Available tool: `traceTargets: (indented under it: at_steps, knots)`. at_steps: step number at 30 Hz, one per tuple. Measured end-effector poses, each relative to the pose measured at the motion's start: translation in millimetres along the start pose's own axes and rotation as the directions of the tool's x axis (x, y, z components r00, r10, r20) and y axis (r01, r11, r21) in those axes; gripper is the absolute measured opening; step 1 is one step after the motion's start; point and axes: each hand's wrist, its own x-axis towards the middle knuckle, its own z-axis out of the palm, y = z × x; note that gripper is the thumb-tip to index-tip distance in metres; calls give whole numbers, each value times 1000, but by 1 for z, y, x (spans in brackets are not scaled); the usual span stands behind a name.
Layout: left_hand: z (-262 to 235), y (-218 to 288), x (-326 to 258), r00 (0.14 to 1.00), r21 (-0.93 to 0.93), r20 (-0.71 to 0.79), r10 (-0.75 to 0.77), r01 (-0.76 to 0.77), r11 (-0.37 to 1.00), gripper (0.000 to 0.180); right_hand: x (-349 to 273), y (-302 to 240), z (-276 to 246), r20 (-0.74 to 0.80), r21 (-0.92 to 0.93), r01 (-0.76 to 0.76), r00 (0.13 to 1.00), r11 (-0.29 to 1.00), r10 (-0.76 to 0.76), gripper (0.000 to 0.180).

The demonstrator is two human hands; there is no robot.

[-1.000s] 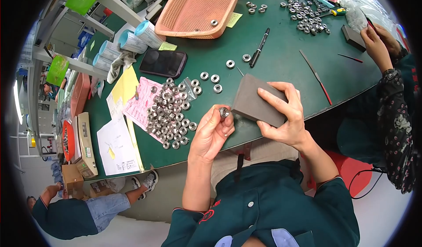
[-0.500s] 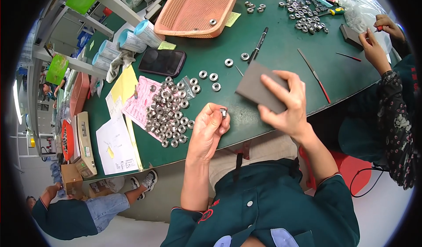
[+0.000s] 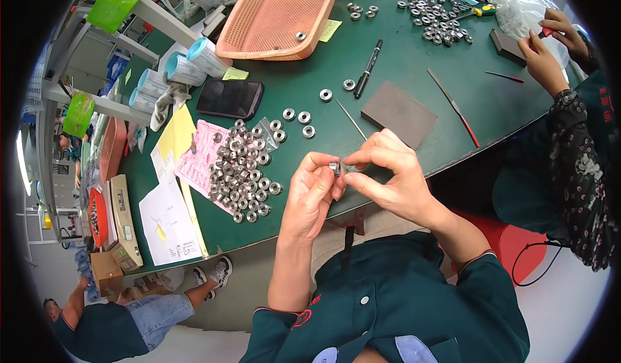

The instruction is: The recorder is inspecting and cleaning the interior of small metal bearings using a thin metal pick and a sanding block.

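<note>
head view: a small metal ring (image 3: 335,166) is pinched between the fingertips of the left hand (image 3: 312,195), and it is met from the right by the narrowly closed fingers of the right hand (image 3: 388,179), in which a thin tool seems to be held, though this cannot be told for certain. the ring is kept just over the near edge of the green table (image 3: 401,59), both hands touching it, its axis hard to judge. a heap of like rings (image 3: 242,172) is seen to the left, nearer the left hand; a dark grey block (image 3: 398,113) lies just beyond the right hand.
</note>
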Motion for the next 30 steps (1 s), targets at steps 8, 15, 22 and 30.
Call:
traceTargets:
  at_steps: [8, 15, 22, 30]
  knots:
    - [6, -2, -2, 998, 49, 23, 58, -59, 997, 15, 3, 0, -1, 153, 166, -222, 968, 961, 197, 8]
    - [12, -7, -2, 986, 164, -27, 166, -160, 973, 14, 0, 0, 9, 52, 148, -197, 980, 969, 191, 5]
    - [3, 3, -1, 1000, -107, -12, 17, -18, 994, 17, 18, 14, -19, -175, -554, 43, 970, 832, -166, 18]
    - [-15, 7, 1, 993, -396, 58, -100, 114, 911, 27, 12, 36, -46, 12, -709, -56, 996, 703, 91, 64]
